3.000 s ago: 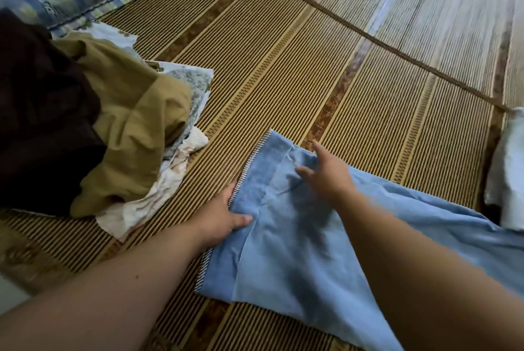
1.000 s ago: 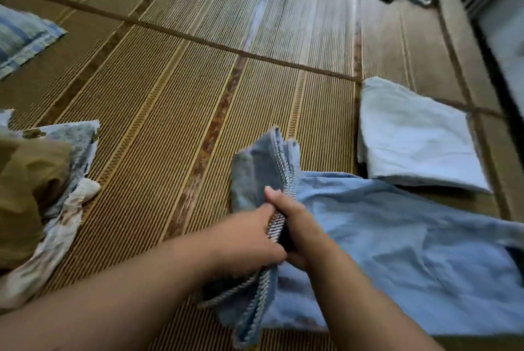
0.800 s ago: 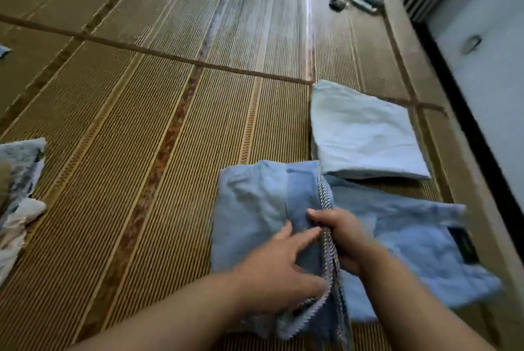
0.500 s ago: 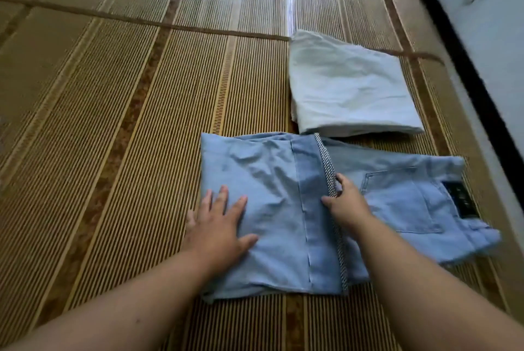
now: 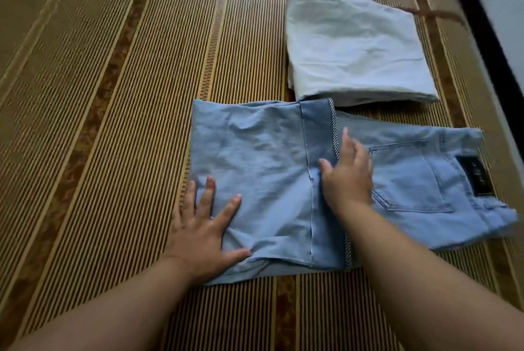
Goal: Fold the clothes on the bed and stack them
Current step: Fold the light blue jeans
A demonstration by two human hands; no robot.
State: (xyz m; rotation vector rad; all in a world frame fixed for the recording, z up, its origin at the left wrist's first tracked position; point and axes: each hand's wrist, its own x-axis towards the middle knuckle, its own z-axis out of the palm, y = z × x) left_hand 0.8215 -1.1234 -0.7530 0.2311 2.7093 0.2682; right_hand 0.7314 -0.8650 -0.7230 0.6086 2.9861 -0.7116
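The light blue jeans point(image 5: 269, 157) lie folded on the striped woven mat point(image 5: 99, 95), their legs doubled back over the seat so that the striped-trim hem point(image 5: 336, 135) runs across the middle. A back pocket point(image 5: 408, 177) and a dark label patch point(image 5: 470, 174) show on the right part. The left hand point(image 5: 204, 226) lies flat with spread fingers on the near left corner of the fold. The right hand point(image 5: 347, 174) rests flat over the hem, fingers straight, gripping nothing. A pale folded garment point(image 5: 354, 44) sits just beyond the jeans, at their far edge.
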